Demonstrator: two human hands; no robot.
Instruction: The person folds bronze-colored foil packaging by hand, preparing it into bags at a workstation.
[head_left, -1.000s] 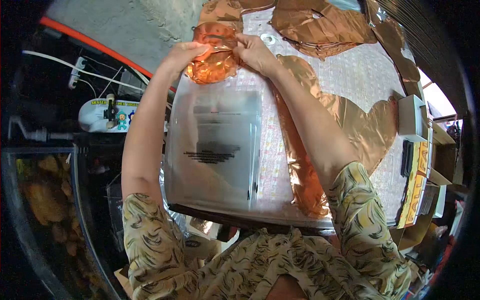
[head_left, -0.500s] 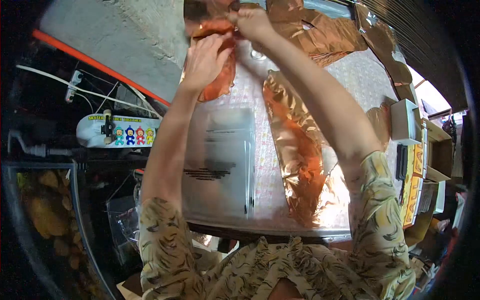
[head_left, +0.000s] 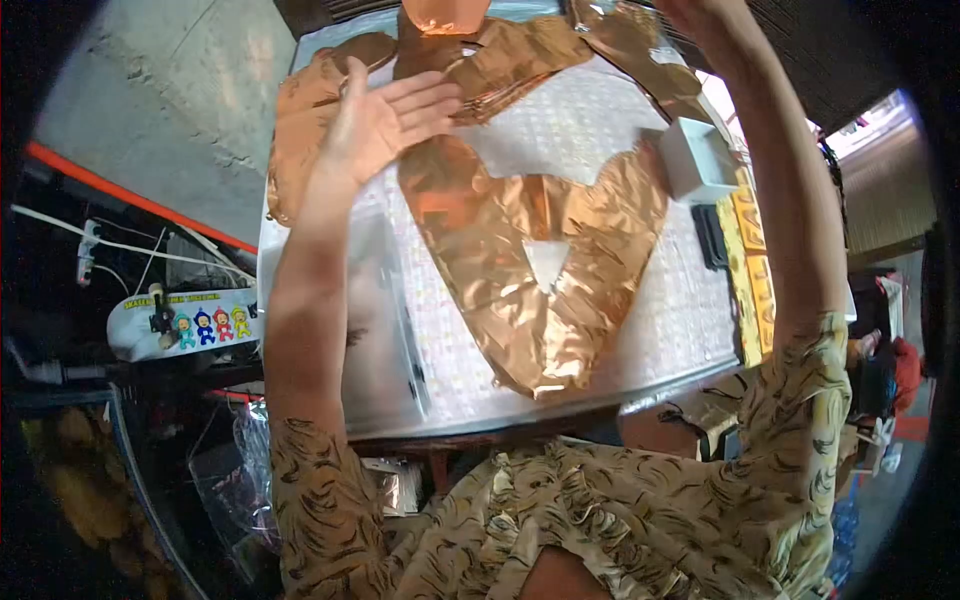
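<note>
A flat copper-coloured foil letter balloon [head_left: 545,280], shaped like an A with a triangular hole, lies on the table with its narrow end toward me. Just above its left leg my left hand [head_left: 390,115] hovers, palm showing, fingers stretched out and holding nothing. Beneath and beside that hand is another copper foil balloon [head_left: 300,130]. My right hand [head_left: 692,10] reaches to the top edge of the view, mostly cut off, so its fingers are hidden.
More copper foil balloons [head_left: 530,55] lie at the back of the table. A clear plastic bag [head_left: 385,320] is at the left. An open white box [head_left: 697,160], a black object [head_left: 709,236] and yellow lettered packaging [head_left: 752,270] line the right edge. A skateboard [head_left: 190,323] is off to the left.
The middle foil balloon went from a narrow strip to a spread A shape. My left hand came off the left-hand foil and opened. My right hand moved far right and up.
</note>
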